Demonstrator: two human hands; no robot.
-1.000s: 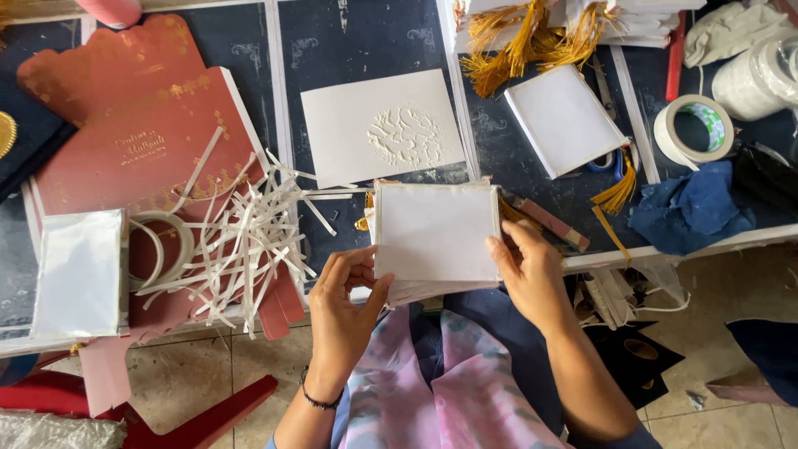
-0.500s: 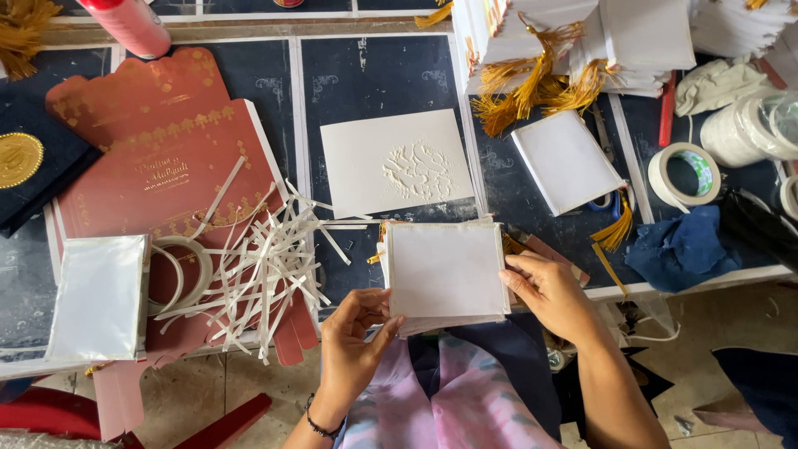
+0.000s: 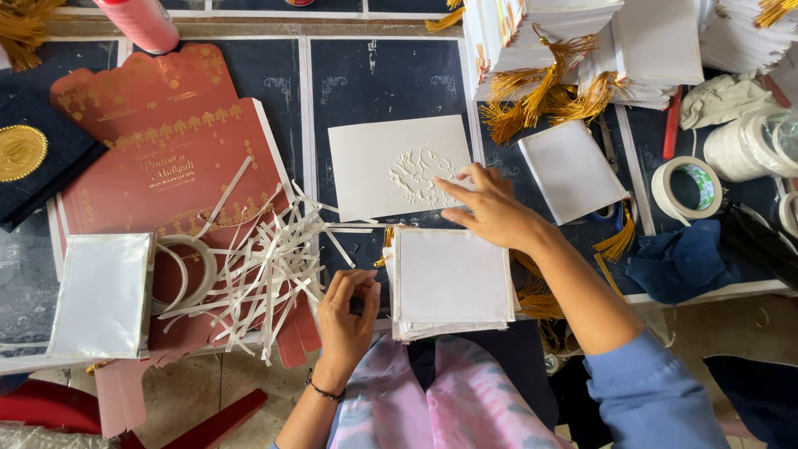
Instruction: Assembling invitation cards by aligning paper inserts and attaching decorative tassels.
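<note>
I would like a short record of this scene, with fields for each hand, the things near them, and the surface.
left hand: fingers bunched, beside the stack of white cards
right hand: reaching onto the embossed white card
left of the stack: loose white paper strips, tape roll
further left: red printed cards, silver pouch
right side: tape roll with green core, blue cloth
surface: dark table

The card (image 3: 399, 170) is white with a raised floral emboss, and the stack (image 3: 453, 278) is plain white too. Envelopes (image 3: 170, 158) are rusty red with gold trim, strips (image 3: 266, 266) white, tassels (image 3: 540, 91) golden yellow, cloth (image 3: 677, 262) dark blue, and the table (image 3: 374, 79) navy with pale lines.
</note>
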